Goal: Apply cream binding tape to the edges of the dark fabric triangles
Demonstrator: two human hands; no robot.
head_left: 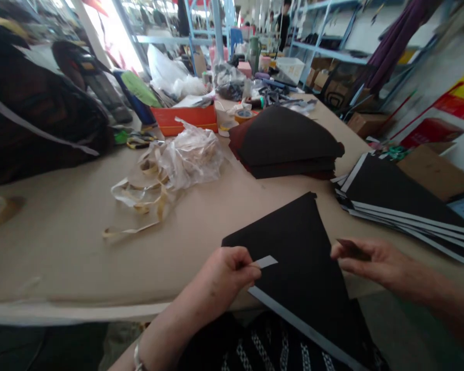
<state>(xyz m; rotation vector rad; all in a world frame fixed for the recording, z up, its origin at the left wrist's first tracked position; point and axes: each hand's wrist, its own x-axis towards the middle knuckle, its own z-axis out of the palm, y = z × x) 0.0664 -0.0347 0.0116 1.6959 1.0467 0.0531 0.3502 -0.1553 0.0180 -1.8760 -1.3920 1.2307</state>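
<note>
A black, roughly triangular sheet [297, 257] lies at the table's near edge and hangs over towards my lap. A pale tape strip [290, 322] runs along its lower edge. My left hand [226, 275] is closed in a pinch on the loose white end of that strip [266, 262], lifted off the sheet. My right hand [365, 260] grips the sheet's right edge between thumb and fingers.
A stack of dark sheets [288, 141] lies beyond. Black sheets with white edges [402, 206] fan out at the right. Crumpled clear plastic [191, 154] and peeled tape backings [139, 201] sit left of centre. An orange box [185, 118] and a dark bag [38, 118] stand behind.
</note>
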